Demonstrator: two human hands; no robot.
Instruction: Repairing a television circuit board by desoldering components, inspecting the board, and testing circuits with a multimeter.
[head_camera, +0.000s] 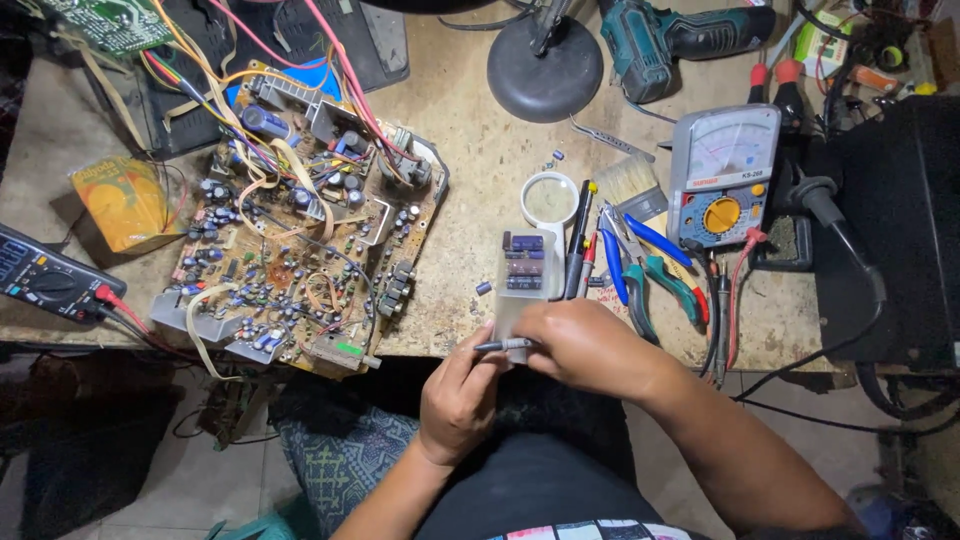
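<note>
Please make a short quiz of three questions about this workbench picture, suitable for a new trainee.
1. True or false: both hands are at the bench's front edge.
2. What lies directly left of the clear parts box? A) circuit board B) cordless drill C) analog meter
3. Fill in: the left hand pinches a thin grey ____.

Key:
1. True: the left hand and right hand meet there.
2. A: the circuit board lies left of the clear parts box.
3. Rod-like tool; its exact kind is unclear.
</note>
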